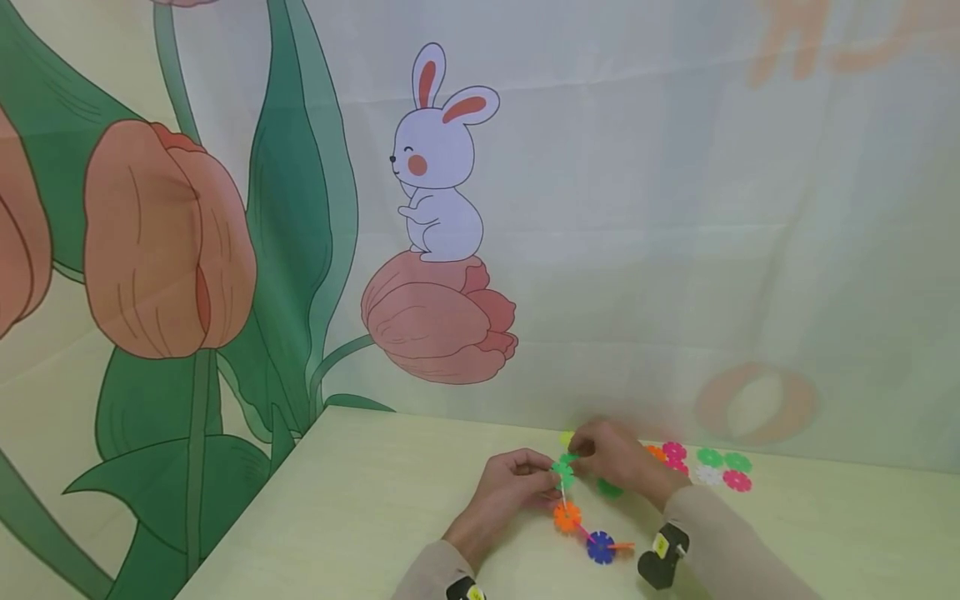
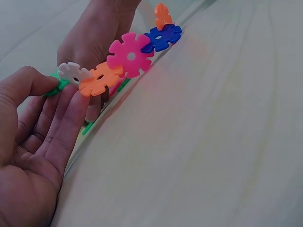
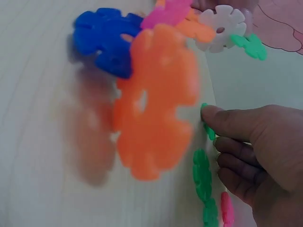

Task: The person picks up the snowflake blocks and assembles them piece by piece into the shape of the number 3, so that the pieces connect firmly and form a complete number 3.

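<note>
Toward the far edge of the pale table (image 1: 360, 500), we see a chain of flower discs (image 1: 567, 517) hanging from the left hand (image 1: 513, 479). Thumb and fingers pinch its green end disc (image 1: 562, 475), with the other fingers loosely bent. From there we follow a white disc (image 2: 72, 71), an orange disc (image 2: 102, 79), a pink disc (image 2: 131, 56), a blue disc (image 1: 601, 547) and, at the near right end, a second orange disc (image 3: 158, 156).

Just right of the left hand, the right hand (image 1: 618, 458) pinches a single green disc (image 3: 209, 131) between thumb and forefinger, its remaining fingers curled in; whether that disc touches the chain, we cannot quite tell. A loose green disc (image 1: 609, 488) lies just beneath this hand. Farther right, we find two green discs (image 1: 709, 457) beside a loose white disc (image 1: 708, 475) and a loose pink disc (image 1: 737, 481). Behind stands a backdrop (image 1: 637, 250) printed with a rabbit (image 1: 446, 221).
</note>
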Tool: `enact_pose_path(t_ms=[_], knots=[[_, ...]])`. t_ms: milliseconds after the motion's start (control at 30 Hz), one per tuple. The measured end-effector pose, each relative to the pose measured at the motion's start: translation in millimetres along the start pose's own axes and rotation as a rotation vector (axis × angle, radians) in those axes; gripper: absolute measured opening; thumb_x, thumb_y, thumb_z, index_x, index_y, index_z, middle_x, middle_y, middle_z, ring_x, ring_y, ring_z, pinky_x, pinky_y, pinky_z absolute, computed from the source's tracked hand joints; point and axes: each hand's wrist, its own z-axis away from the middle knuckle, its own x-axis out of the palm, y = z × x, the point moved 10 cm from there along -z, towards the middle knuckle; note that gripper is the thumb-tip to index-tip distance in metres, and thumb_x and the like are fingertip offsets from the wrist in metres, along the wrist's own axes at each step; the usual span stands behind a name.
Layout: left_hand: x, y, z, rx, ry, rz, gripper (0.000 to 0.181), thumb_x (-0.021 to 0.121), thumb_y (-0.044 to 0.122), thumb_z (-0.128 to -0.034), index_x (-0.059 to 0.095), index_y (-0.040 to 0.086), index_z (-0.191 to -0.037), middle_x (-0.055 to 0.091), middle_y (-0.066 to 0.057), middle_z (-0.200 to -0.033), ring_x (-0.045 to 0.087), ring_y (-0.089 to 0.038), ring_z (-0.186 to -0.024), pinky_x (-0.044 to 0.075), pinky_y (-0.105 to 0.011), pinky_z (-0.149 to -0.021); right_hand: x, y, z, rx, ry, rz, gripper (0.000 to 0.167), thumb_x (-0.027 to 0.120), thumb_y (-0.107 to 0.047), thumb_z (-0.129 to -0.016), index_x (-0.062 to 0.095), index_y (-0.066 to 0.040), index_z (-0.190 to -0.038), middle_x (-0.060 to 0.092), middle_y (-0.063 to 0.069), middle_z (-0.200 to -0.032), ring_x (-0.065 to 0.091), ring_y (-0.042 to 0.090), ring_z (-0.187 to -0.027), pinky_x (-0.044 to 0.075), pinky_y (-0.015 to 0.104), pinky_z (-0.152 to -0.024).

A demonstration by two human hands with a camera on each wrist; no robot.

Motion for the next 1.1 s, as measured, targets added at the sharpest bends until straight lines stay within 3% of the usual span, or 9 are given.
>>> enact_pose_path(t_ms=[267,433,700,967,1100], knots=[[0.4,0.2,-0.5,0.013,-0.014,0.004,0.018,0.076,-0.003,-0.0900,0.071,-0.011,-0.105,0.075,-0.017,-0.088,0.075,-0.021,-0.074,0.066,-0.035,-0.071,0,8,-0.2,0.079,-0.028,-0.067,0.024,0.091,-0.007,-0.080,0.073,-0.005,-0.096,0.067,-0.002,-0.090,0.061,0.016,-0.084,0.058,0.036,-0.080],[-0.3,-0.3,-0.3,0.002,-0.011,0.014,0.018,0.077,-0.003,-0.0904,0.072,-0.011,-0.106,0.075,-0.015,-0.087,0.075,-0.020,-0.073,0.066,-0.034,-0.071,-3,9,6.1,0.105,0.019,-0.168,0.025,0.088,-0.001,-0.082,0.067,-0.007,-0.094,0.065,-0.001,-0.088,0.060,0.016,-0.084,0.056,0.034,-0.079],[1.8,0.1,0.5,-0.009,-0.016,0.027,0.017,0.078,0.000,-0.0911,0.073,-0.009,-0.105,0.077,-0.016,-0.089,0.076,-0.019,-0.072,0.066,-0.035,-0.071,-18,4,20.3,0.081,0.121,-0.268,0.017,0.081,0.001,-0.091,0.069,-0.011,-0.094,0.068,-0.004,-0.088,0.064,0.016,-0.085,0.058,0.030,-0.078],[1.8,0.0,0.6,-0.003,-0.015,0.021,0.016,0.079,0.003,-0.0918,0.077,-0.008,-0.104,0.077,-0.019,-0.088,0.076,-0.019,-0.070,0.066,-0.035,-0.069,-33,12,39.1,0.171,0.226,-0.557,0.014,0.077,-0.005,-0.097,0.071,-0.002,-0.109,0.076,0.009,-0.101,0.074,0.036,-0.095,0.064,0.038,-0.083],[2.6,0.2,1.3,-0.004,-0.019,0.027,0.017,0.080,0.003,-0.0915,0.078,-0.008,-0.104,0.077,-0.018,-0.087,0.075,-0.019,-0.068,0.066,-0.035,-0.069,-38,16,48.6,0.184,0.254,-0.628,0.021,0.078,-0.009,-0.098,0.072,-0.002,-0.116,0.076,0.013,-0.104,0.074,0.041,-0.099,0.064,0.043,-0.086]])
